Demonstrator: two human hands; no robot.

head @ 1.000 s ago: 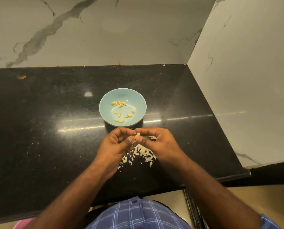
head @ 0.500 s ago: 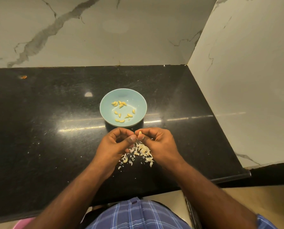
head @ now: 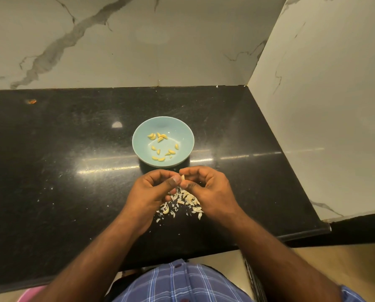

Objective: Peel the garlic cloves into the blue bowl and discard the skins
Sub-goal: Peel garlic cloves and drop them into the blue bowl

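Pale garlic clove (head: 182,177): pinched between left hand (head: 153,188) and right hand (head: 206,188), both grips clamped on it, centre frame. Blue bowl (head: 183,132) lies directly above, near. Skins (head: 182,201) heaped on black counter (head: 73,149) below.

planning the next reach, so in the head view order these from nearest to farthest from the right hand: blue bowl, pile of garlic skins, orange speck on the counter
1. Pile of pale papery garlic skins, directly beneath the right hand.
2. Round light-blue bowl, just beyond the fingertips.
3. Small orange speck, far left on the black counter, near the back wall.
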